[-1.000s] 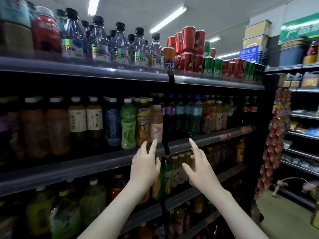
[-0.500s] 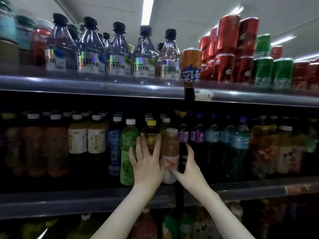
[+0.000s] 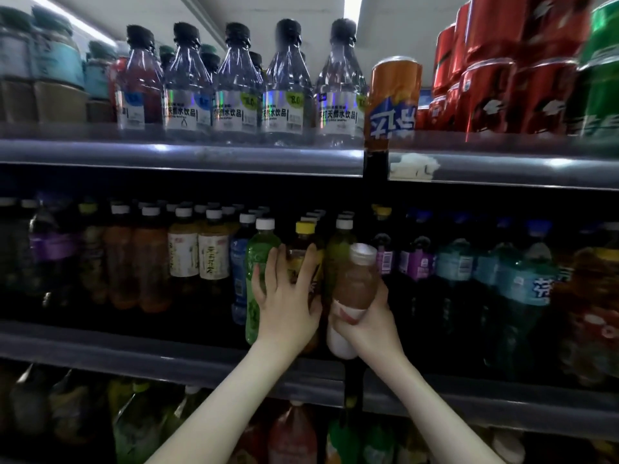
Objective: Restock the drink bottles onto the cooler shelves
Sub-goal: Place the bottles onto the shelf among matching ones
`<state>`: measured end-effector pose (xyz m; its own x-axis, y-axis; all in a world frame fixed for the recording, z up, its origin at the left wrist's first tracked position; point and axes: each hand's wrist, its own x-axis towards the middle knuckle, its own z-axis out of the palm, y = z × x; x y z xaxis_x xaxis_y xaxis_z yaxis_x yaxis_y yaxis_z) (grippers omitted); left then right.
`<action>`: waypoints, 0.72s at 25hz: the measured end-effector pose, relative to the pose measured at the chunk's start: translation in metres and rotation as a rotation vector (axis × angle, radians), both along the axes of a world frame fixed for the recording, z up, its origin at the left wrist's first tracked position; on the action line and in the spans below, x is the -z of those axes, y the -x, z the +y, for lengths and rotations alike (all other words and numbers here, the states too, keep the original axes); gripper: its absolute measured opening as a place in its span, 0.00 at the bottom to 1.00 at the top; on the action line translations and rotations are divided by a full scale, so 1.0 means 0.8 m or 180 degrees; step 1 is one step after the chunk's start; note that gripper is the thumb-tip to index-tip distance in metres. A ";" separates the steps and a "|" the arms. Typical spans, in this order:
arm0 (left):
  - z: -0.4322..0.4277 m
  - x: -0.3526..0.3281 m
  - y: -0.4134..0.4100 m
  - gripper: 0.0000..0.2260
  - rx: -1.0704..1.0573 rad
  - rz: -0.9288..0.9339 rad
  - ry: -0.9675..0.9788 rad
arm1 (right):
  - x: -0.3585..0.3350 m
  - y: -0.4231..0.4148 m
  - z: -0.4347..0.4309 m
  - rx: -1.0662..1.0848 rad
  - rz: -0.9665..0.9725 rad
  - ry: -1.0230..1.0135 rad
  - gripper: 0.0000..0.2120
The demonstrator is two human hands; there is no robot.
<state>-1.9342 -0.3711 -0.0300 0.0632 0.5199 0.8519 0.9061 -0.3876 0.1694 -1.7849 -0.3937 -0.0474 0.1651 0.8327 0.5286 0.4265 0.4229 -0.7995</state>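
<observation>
My right hand grips the lower part of a pink-brown bottle with a pale cap and a white base; the bottle is tilted and lifted off the middle shelf. My left hand lies with spread fingers against a yellow-capped dark bottle, right beside a green bottle with a white cap. Both hands are at the front row of the middle shelf, close together.
Clear black-capped water bottles line the top shelf, with an orange can and red cans to the right. A black upright post divides the shelves. Blue bottles fill the right side; more bottles stand below.
The camera moved closer to the shelf. My right hand closed round the pink-brown bottle and tilted it up off the shelf. My left hand stayed against the yellow-capped bottle.
</observation>
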 end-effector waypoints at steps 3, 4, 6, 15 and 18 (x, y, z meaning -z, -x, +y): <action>-0.021 0.009 -0.005 0.38 0.0301 -0.0124 0.0135 | -0.002 -0.018 -0.030 -0.0136 0.0160 -0.0224 0.41; -0.031 0.015 -0.008 0.37 0.0472 -0.0105 0.0161 | -0.005 -0.023 -0.043 -0.0187 0.0209 -0.0328 0.41; -0.053 0.028 -0.016 0.37 0.0865 0.0029 0.0199 | -0.014 -0.027 -0.070 -0.0324 0.0221 -0.0519 0.42; -0.166 0.108 0.003 0.34 0.1721 -0.1560 0.2504 | 0.059 0.004 -0.136 -0.1409 -0.0142 0.0902 0.34; -0.197 0.162 0.050 0.31 0.1135 -0.1600 0.3141 | 0.122 0.052 -0.134 -0.1537 -0.0052 0.1573 0.33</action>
<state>-1.9743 -0.5287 -0.1599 0.1095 0.9923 0.0575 0.5171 -0.1062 0.8493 -1.8267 -0.5010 -0.1447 -0.2895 0.9548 0.0675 0.2958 0.1563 -0.9424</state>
